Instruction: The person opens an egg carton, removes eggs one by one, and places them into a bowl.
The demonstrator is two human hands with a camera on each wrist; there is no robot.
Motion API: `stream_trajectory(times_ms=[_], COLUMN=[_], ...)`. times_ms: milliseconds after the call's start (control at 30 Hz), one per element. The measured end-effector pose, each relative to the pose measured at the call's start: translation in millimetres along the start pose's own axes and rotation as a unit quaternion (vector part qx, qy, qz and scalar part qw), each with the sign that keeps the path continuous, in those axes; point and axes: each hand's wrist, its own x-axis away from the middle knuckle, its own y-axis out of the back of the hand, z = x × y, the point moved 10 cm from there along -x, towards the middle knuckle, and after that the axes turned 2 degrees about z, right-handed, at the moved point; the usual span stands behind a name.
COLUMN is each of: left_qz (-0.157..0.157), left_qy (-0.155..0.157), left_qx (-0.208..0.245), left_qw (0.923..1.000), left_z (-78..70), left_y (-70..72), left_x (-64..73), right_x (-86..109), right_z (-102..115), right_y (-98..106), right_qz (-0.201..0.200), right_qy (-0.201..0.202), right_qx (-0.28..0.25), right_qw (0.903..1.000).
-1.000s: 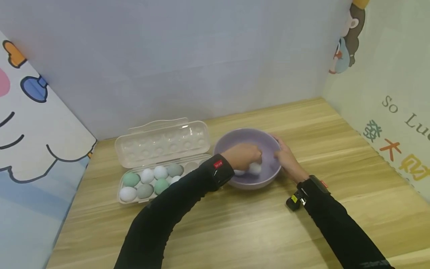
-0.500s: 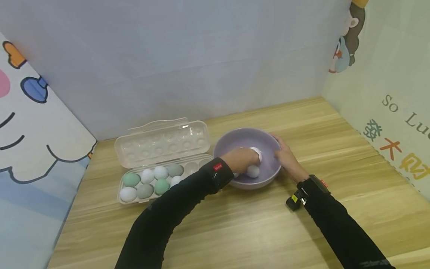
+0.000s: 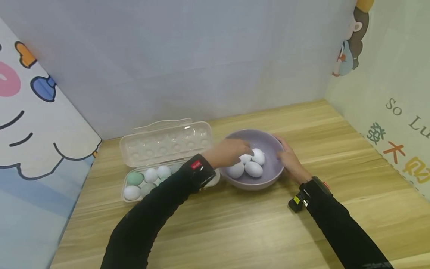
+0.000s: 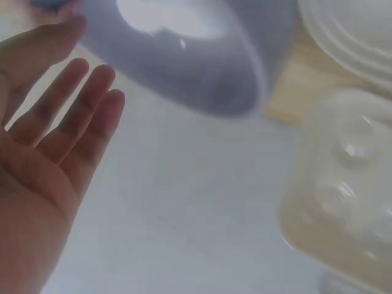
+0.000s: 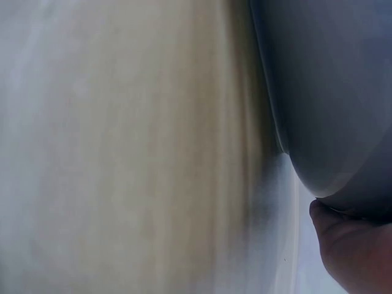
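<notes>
In the head view a purple bowl (image 3: 270, 172) holds several white eggs (image 3: 253, 169). My left hand (image 3: 230, 153) is above the bowl's left rim with nothing in it; the left wrist view shows its palm and spread, relaxed fingers (image 4: 92, 131). On the far right side, my right hand (image 3: 290, 160) grips the bowl's rim, thumb inside. In the right wrist view the thumb (image 5: 343, 236) meets the bowl's edge. Left of the bowl lies an opened clear egg carton (image 3: 213, 181), with white, green and grey eggs (image 3: 135, 178) in it, partly hidden by my left forearm.
The carton's clear lid (image 3: 166, 145) leans back toward the pale wall. A small black device (image 3: 295, 204) hangs at my right wrist. Wood-grain tabletop (image 3: 228, 228) stretches in front of bowl and carton. Printed panels (image 3: 396, 123) border the table on both sides.
My left hand has let go of a white egg in the bowl, then lifted and moved left toward the carton. The right hand stays on the rim. The head view has shifted slightly.
</notes>
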Motion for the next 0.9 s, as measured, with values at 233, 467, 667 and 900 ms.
stream_trajectory(times_ms=[233,467,667,900], left_qz=[-0.061,-0.021,0.005,-0.020], left_qy=[0.048,0.125,0.192,0.174], left_qx=[0.022,0.034,0.073,0.056], left_qw=[0.9967,0.9914,0.9786,0.9830], left_z=[45.8,86.7,111.6,125.7], left_y=[11.9,-21.0,-40.2,-57.8], left_x=[58.0,108.4,136.5,149.2], right_x=[-0.9,-9.4,-5.6,-4.7], right_z=[-3.1,-20.7,-15.6,-12.5], right_y=[1.3,8.3,5.9,2.3], right_qz=[-0.002,-0.009,-0.004,-0.006], right_qy=[-0.008,-0.005,-0.006,-0.015], right_qx=[0.009,0.025,0.019,0.017], right_qw=[0.9999,0.9996,0.9998,0.9997])
